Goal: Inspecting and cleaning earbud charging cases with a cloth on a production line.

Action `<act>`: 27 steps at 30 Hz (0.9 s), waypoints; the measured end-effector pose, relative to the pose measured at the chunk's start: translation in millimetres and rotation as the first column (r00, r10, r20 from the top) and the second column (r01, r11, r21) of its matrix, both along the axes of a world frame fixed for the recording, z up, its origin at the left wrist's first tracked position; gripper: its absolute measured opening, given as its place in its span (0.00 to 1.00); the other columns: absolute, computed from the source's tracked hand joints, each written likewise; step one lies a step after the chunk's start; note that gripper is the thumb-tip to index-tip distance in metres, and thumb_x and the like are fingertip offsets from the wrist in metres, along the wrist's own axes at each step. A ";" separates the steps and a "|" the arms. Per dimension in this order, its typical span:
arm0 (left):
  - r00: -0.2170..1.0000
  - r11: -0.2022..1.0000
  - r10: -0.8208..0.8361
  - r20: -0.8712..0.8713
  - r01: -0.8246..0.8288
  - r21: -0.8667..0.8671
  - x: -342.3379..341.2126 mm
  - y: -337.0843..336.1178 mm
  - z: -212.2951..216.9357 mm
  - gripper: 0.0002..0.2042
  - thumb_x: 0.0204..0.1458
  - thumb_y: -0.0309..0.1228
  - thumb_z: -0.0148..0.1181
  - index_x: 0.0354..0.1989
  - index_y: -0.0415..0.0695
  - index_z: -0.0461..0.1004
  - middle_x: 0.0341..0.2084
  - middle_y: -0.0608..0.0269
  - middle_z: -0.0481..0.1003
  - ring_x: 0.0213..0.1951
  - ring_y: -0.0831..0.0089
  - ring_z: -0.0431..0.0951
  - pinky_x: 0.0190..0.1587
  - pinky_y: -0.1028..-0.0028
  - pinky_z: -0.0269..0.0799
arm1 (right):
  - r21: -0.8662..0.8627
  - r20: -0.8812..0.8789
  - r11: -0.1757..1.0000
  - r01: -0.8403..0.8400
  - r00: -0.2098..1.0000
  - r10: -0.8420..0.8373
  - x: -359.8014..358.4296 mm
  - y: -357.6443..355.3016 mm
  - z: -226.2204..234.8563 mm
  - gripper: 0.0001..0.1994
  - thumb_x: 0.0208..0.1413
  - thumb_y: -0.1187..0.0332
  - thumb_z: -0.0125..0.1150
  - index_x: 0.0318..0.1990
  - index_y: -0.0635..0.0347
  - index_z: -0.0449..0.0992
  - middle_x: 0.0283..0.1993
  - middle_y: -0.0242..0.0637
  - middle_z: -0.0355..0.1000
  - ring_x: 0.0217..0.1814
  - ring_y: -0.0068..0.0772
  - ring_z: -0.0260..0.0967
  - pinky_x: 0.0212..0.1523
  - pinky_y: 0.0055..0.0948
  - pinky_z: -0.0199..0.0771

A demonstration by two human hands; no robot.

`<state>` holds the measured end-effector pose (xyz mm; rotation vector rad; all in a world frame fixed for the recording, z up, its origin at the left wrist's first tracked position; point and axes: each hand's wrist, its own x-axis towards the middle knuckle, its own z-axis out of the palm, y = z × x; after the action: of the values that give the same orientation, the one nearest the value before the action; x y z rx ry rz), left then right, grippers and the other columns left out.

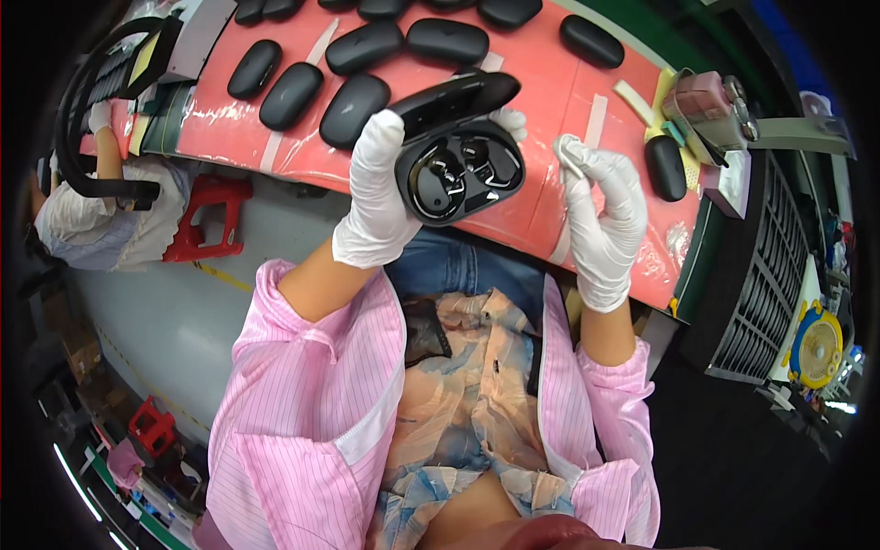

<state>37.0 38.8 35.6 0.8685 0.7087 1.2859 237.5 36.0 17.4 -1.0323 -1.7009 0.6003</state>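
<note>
My left hand [374, 202], in a white glove, grips an earbud charging case [472, 203] above the table's front edge. The black case has its lid [458, 99] raised. Two glossy black earbuds [442, 176] sit in its wells. To the right of the case, apart from it, my gloved right hand [607, 215] is closed, thumb and fingertips pinched together. Whether anything small is between those fingertips I cannot make out. Several closed black cases [353, 110] lie on the pink mat [550, 92] beyond my hands, and another closed case [665, 168] rests at the right.
A pinkish container with a metal top [706, 108] stands at the table's right end, near a black slatted rack [756, 275]. A yellow and blue fan [816, 348] is farther right. On the left are a red stool [211, 220] and a seated co-worker [115, 220].
</note>
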 end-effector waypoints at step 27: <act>0.903 0.922 -0.318 0.288 0.366 -0.130 -95.8 -63.3 -25.8 0.42 0.52 0.57 0.52 0.60 0.26 0.63 0.47 0.42 0.75 0.48 0.58 0.78 0.51 0.68 0.74 | 0.013 0.255 0.951 -0.309 0.921 0.296 -37.9 -1.0 15.6 0.10 0.46 0.80 0.62 0.37 0.59 0.80 0.33 0.35 0.74 0.34 0.35 0.71 0.38 0.31 0.72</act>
<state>-58.8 -24.5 9.8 0.6251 0.4297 0.9767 199.5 35.0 33.0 -0.8384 -2.1127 0.6377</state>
